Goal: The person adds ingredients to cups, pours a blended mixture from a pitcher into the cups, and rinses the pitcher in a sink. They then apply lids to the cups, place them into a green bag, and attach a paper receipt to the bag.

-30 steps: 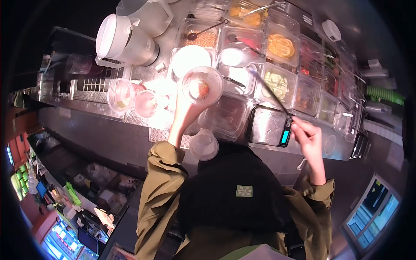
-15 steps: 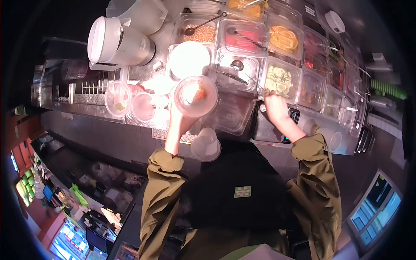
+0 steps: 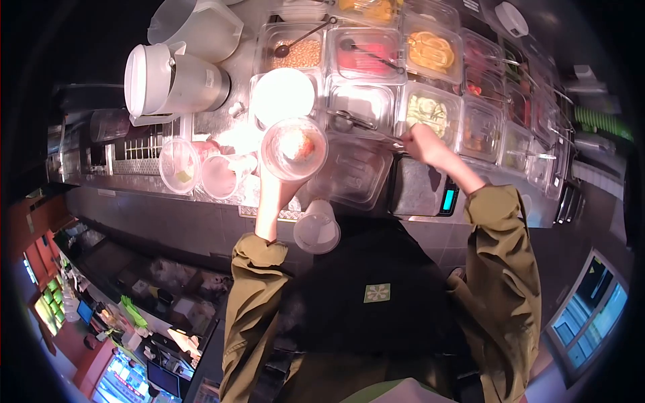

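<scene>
My left hand [image 3: 277,191] is wrapped round a clear plastic cup [image 3: 293,149] with something red and white inside, in front of a bright white round lid or container [image 3: 283,96]. My right hand [image 3: 423,143] is closed on the handle of a metal utensil [image 3: 383,136], whose far end reaches left over a clear container [image 3: 359,107] holding white contents. Just behind my right hand is a tub of pale green slices [image 3: 430,111]. Below it sits a scale [image 3: 420,188] with a lit display.
Two cups [image 3: 180,166] [image 3: 222,176] stand at the left, and an empty-looking cup [image 3: 317,228] is at the counter's front edge. Behind them is a large white-lidded jug [image 3: 168,80]. Tubs of brown beans [image 3: 302,55], pink food [image 3: 366,60] and orange slices [image 3: 430,52] line the back.
My right hand has moved slightly, and the utensil's far end now lies lower over the white contents. The scale's display has come into fuller view. The whole view has shifted a little.
</scene>
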`<state>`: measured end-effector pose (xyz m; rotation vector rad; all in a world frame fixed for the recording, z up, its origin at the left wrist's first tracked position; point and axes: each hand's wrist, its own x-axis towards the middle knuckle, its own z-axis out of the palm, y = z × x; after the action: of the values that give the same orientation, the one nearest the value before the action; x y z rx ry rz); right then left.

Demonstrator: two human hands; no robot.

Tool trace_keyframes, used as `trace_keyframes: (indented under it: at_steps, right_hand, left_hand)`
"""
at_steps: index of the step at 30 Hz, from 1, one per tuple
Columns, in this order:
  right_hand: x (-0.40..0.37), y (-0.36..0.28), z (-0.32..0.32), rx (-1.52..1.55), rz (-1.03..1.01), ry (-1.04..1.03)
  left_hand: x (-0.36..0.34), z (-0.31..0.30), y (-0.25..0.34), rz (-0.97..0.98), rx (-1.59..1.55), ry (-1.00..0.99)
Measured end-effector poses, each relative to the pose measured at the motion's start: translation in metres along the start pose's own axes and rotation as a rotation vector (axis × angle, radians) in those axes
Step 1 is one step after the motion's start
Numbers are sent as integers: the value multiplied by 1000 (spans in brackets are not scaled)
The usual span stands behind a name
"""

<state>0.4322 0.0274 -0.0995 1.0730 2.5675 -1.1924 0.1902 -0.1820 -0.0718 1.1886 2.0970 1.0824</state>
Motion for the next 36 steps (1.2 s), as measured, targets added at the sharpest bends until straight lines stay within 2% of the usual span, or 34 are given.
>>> trace_keyframes:
  at_steps: [1, 4, 6, 9, 11, 16, 20, 22, 24, 27, 30, 32, 34, 36]
  right_hand:
    - [4, -1, -14, 197, 320, -221]
    - [-7, 8, -20, 608, 644, -254]
    - [-24, 6, -23, 643, 634, -170]
    - [-54, 3, -35, 698, 595, -71]
    - [-75, -9, -53, 686, 583, -23]
    - [-121, -60, -92, 618, 382, 110]
    - [-148, -100, -82, 437, 151, 306]
    - [-148, -118, -81, 39, -125, 367]
    - [-146, -126, -75, -369, -296, 451]
    - [-147, -122, -72, -467, -354, 513]
    - [-155, -112, -70, 97, -170, 353]
    - [-164, -97, -60, 623, 85, 258]
    - [-166, -94, -70, 829, 259, 177]
    - [-160, -88, -68, 753, 303, 248]
  left_hand:
    - [0, 2, -1, 2, 8, 14]
    - [5, 5, 1, 16, 11, 43]
    - [7, 4, 8, 27, -10, 40]
    - [12, 8, 9, -55, -46, 22]
    - [15, 8, 22, -20, -36, 39]
    - [22, 8, 53, -39, -83, 56]
    - [26, 5, 70, -39, -98, 27]
    - [26, 6, 64, -45, -104, 27]
    - [22, 9, 46, -86, -105, 24]
    - [14, 4, 39, -82, -122, 25]
    - [11, -5, 48, -57, -157, 30]
    - [10, -10, 53, -52, -191, 31]
    - [8, -13, 50, -45, -229, 43]
    - [3, -14, 36, 28, -161, 68]
